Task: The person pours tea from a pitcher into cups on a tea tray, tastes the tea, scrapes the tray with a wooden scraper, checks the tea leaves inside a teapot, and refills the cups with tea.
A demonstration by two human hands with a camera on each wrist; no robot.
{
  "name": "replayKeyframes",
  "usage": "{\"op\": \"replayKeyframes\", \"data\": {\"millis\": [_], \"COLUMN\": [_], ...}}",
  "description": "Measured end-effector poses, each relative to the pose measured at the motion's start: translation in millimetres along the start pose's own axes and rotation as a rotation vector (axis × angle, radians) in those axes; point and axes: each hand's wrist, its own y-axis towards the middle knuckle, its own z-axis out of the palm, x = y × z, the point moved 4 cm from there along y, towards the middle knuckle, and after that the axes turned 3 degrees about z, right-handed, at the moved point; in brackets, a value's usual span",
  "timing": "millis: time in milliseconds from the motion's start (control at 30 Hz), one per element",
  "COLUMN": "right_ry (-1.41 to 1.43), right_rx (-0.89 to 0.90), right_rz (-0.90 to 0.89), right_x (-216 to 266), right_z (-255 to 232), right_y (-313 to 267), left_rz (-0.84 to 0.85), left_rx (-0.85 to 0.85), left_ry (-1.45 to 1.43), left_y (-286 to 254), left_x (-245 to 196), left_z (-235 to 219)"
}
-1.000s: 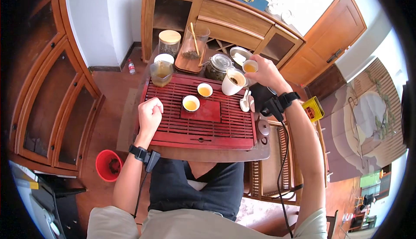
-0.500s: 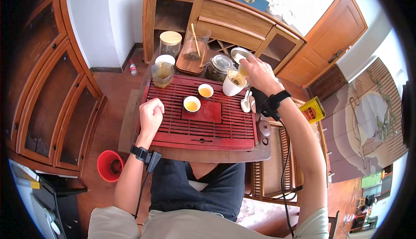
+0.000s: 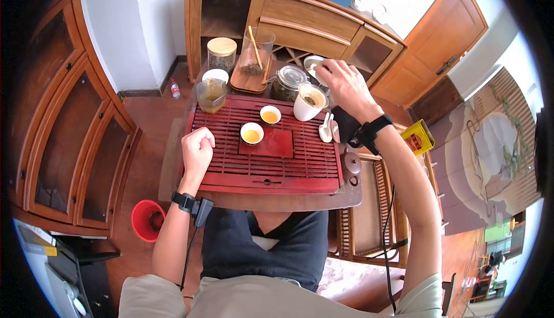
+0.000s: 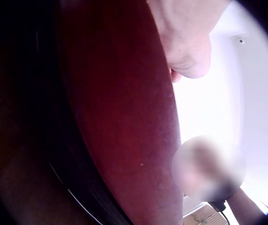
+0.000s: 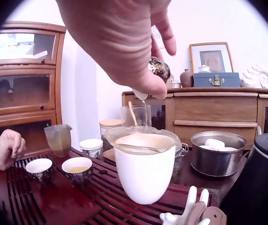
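Observation:
My right hand pinches a small dark-patterned teacup tipped over a tall white cup. A thin stream falls from it into the strainer on the white cup's mouth. In the head view my right hand hides the tipped cup. My left hand, fingers curled in and holding nothing, rests at the left edge of the red slatted tea tray. Two teacups of yellow tea, a nearer one and a farther one, stand on the tray.
A glass pitcher stands at the tray's far left corner. Behind are a lidded glass jar, a clip-top jar and a metal bowl with white pieces. A black kettle and small teapot stand right.
My right hand has tipped the teacup over the strainer and turned, so the cup is now hidden in the head view. The left hand has stayed in place.

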Motion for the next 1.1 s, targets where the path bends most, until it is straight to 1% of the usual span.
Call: {"op": "replayKeyframes", "data": {"millis": [67,100,167,200,267,300,367,433,500,567,600,633,700,733,800,833,900,933,967,1000,1067,1100], "right_ry": [0.087,0.172,0.279,0.281,0.386,0.388,0.512,0.539,0.635,0.718,0.731,0.821,0.828,0.837,0.858,0.862,0.898,0.902,0.884,0.865,0.763,0.724], "right_rx": [0.000,-0.042,0.006,0.012,0.004,0.011,0.162,0.149,0.135,0.286,0.231,0.365,0.295,0.293,0.278,0.220,0.168,0.163,0.102,0.042,0.089,0.123], "right_rz": [0.102,0.096,0.268,0.268,0.367,0.366,0.451,0.372,0.274,0.371,0.350,0.426,0.353,0.351,0.276,0.228,0.180,0.183,0.129,0.075,0.064,0.076], "right_x": [-7,-10,-18,-16,-12,-5,9,28,47,62,73,79,92,96,111,118,132,139,147,155,168,174], "right_z": [-4,-10,-16,-20,-29,-33,-34,-29,-15,-2,1,4,9,11,-1,-5,-10,-5,-4,-1,18,29], "right_y": [-3,-4,-10,-13,-21,-26,-41,-61,-79,-98,-103,-109,-109,-106,-85,-73,-45,-32,-18,-4,20,30], "left_rz": [0.010,0.005,0.000,0.004,-0.003,-0.003,-0.007,-0.004,0.006,0.018,0.008,-0.003,0.000,0.005,-0.004,-0.011,-0.013,-0.016,-0.018,-0.014,-0.094,-0.088], "left_rx": [-0.015,-0.013,-0.013,-0.009,-0.005,-0.002,-0.004,-0.013,-0.014,-0.019,-0.013,-0.008,-0.010,-0.011,-0.017,-0.030,-0.036,-0.087,-0.138,-0.133,-0.167,-0.163], "left_ry": [-0.013,-0.012,0.005,0.003,0.003,0.003,-0.006,-0.017,-0.009,-0.001,-0.008,-0.014,-0.012,-0.016,-0.010,-0.013,0.006,0.006,0.006,0.010,0.037,0.039], "left_y": [0,0,0,0,0,1,0,1,2,2,2,1,2,1,0,0,-1,-1,-1,-1,-1,-1], "left_x": [1,1,-1,-1,0,0,-2,-1,-3,-4,-3,-3,-2,-1,1,3,6,5,4,2,2,3], "left_z": [0,0,0,0,0,0,1,1,0,1,1,1,1,0,0,0,0,-2,-4,-5,-10,-11]}}
